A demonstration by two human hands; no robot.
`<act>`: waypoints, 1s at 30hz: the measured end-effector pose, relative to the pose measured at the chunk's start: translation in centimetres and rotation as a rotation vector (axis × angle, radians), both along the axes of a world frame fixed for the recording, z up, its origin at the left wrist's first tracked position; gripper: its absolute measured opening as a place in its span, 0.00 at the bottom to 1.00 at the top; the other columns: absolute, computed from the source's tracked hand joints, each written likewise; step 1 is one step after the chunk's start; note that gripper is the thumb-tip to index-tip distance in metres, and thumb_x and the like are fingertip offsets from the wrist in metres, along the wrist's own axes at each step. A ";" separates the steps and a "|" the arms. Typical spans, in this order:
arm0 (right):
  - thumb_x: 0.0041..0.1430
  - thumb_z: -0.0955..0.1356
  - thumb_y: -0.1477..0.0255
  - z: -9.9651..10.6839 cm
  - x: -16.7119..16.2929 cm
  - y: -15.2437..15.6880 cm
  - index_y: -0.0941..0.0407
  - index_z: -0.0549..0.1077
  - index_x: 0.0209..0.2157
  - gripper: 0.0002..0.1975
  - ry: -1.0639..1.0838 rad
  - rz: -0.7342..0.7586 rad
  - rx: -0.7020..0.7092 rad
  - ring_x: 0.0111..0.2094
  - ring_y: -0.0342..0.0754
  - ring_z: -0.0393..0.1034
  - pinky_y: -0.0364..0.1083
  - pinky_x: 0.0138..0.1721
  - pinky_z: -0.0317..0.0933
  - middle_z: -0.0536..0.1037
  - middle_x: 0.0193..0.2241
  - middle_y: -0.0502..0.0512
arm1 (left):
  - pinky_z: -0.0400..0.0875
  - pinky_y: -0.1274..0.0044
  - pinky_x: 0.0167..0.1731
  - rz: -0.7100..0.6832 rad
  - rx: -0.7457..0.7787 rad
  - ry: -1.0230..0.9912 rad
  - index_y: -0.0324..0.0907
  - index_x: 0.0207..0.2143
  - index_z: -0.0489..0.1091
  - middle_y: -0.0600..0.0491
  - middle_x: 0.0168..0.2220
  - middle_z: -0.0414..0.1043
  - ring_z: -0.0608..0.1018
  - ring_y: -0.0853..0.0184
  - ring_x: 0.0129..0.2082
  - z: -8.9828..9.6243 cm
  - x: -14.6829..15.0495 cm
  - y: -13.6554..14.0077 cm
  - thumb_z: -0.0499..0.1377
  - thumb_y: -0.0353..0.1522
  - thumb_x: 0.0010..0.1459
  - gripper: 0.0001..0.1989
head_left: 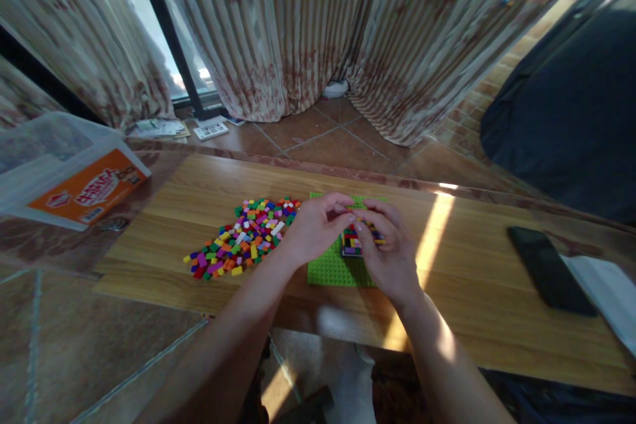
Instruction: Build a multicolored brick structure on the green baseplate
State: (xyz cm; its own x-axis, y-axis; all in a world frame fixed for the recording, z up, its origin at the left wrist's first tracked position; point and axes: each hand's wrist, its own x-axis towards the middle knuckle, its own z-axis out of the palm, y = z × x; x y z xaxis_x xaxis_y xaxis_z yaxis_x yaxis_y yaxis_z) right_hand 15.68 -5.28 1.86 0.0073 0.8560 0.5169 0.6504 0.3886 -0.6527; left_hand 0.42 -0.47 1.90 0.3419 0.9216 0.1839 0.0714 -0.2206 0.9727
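Observation:
A bright green studded baseplate (325, 270) lies on the wooden board. On it stands a low block built of many-coloured toy bricks (352, 245), partly covered by my hands. My left hand (315, 228) reaches in over the baseplate's left part, thumb and fingers curled together at the block's far edge. Whatever it pinches is too small to make out. Opposite it, my right hand (392, 248) bends over the block's right side, its thumb and forefinger closed close to the left fingertips. Anything between them is hidden.
Left of the baseplate spreads a pile of loose toy bricks (253, 235). A clear plastic tub (59, 146) with an orange label stands at far left. To the right lie a black phone (549, 268) and white paper (603, 291). Curtains (318, 26) hang beyond the board.

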 end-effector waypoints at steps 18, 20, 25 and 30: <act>0.61 0.67 0.70 0.0 -0.5 -0.2 0.48 0.77 0.40 0.07 0.087 -0.013 -0.002 0.48 0.50 0.71 0.56 0.52 0.65 0.76 0.45 0.53 | 0.75 0.77 0.38 -0.095 -0.102 -0.135 0.39 0.41 0.71 0.51 0.35 0.79 0.80 0.69 0.35 0.7 0.3 -0.3 0.57 0.26 0.57 0.09; 0.61 0.67 0.69 0.1 -0.5 -0.2 0.48 0.77 0.39 0.07 0.079 -0.039 0.008 0.47 0.50 0.71 0.56 0.51 0.66 0.76 0.43 0.53 | 0.75 0.76 0.38 -0.086 -0.108 -0.138 0.39 0.40 0.71 0.51 0.35 0.79 0.80 0.69 0.35 0.8 0.4 -0.3 0.58 0.25 0.56 0.09; 0.60 0.68 0.70 0.4 -0.5 -0.4 0.49 0.78 0.37 0.05 0.081 -0.078 -0.023 0.39 0.48 0.73 0.51 0.42 0.67 0.77 0.37 0.51 | 0.75 0.76 0.38 -0.072 -0.119 -0.122 0.39 0.40 0.71 0.51 0.34 0.79 0.80 0.68 0.34 0.9 0.4 -0.3 0.58 0.25 0.55 0.09; 0.60 0.68 0.69 0.5 0.3 -0.2 0.50 0.77 0.34 0.05 0.044 -0.073 -0.054 0.33 0.46 0.73 0.48 0.37 0.68 0.79 0.32 0.50 | 0.75 0.74 0.38 -0.023 -0.101 -0.077 0.39 0.39 0.72 0.51 0.34 0.79 0.80 0.68 0.34 0.2 0.2 0.1 0.58 0.26 0.56 0.08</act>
